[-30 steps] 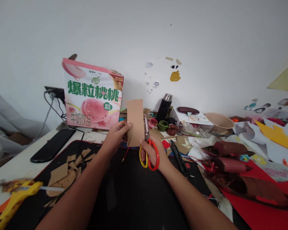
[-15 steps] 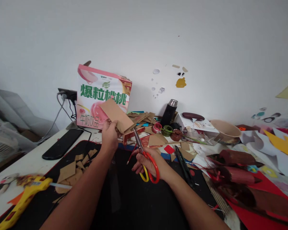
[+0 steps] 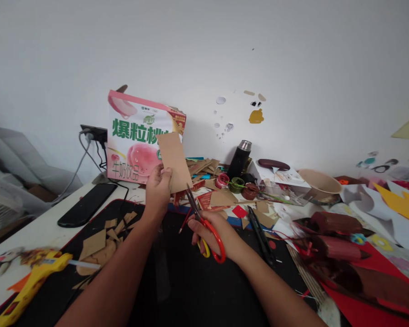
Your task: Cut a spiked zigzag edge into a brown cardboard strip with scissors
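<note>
My left hand (image 3: 159, 187) pinches a rectangular piece of brown cardboard (image 3: 174, 159) by its lower left edge, holding it nearly upright above the desk. In my right hand (image 3: 213, 231) is a pair of scissors (image 3: 216, 243) with red and yellow handles. Their blades point up and away, with the tips at the cardboard's lower right corner; whether they touch it I cannot tell. Below both hands lies a black mat (image 3: 187, 286). Cardboard scraps (image 3: 100, 245) are scattered on the mat near my left forearm.
A pink drink carton (image 3: 132, 136) stands behind my left hand. Farther right are a black thermos (image 3: 239, 159), small paint jars (image 3: 237, 184) and a box cutter (image 3: 261, 236). A yellow glue gun (image 3: 37, 281) and a black phone (image 3: 87, 205) lie to the left, brown cardboard models (image 3: 341, 247) to the right.
My left hand has turned the cardboard from a slant to nearly upright. The scissors have shifted slightly left and down, and their tips stay close to its lower right corner.
</note>
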{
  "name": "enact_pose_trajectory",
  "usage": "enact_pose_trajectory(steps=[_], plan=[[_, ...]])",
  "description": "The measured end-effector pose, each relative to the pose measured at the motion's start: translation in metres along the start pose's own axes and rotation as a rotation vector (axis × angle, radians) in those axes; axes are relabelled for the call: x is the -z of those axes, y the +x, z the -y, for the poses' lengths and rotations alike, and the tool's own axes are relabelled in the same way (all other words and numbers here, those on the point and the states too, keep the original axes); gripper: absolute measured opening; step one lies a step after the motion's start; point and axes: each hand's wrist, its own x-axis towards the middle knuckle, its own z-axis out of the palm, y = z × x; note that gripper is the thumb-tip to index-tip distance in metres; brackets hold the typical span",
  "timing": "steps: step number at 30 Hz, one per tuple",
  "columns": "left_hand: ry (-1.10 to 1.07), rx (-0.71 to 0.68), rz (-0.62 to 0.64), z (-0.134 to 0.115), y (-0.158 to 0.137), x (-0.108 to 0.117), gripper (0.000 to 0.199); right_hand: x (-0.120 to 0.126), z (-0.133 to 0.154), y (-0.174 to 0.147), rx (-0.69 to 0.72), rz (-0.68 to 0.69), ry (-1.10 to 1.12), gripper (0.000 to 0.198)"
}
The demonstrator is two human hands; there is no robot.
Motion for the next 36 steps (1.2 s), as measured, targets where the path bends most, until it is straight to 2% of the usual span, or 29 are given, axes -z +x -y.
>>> enact_pose_trajectory(steps=[9,16,36], plan=[[0.099,-0.064,0.087,-0.004,-0.008,-0.005,0.034,-0.003,-0.006,0.000,-0.019,-0.029,-0.081,0.047],[0.140,-0.095,0.170,-0.007,-0.014,-0.008,0.035,-0.003,0.002,-0.002,-0.023,-0.028,-0.109,0.046],[0.177,-0.146,0.134,-0.009,-0.016,-0.010,0.032,-0.004,0.005,-0.002,-0.023,-0.022,-0.102,0.047]])
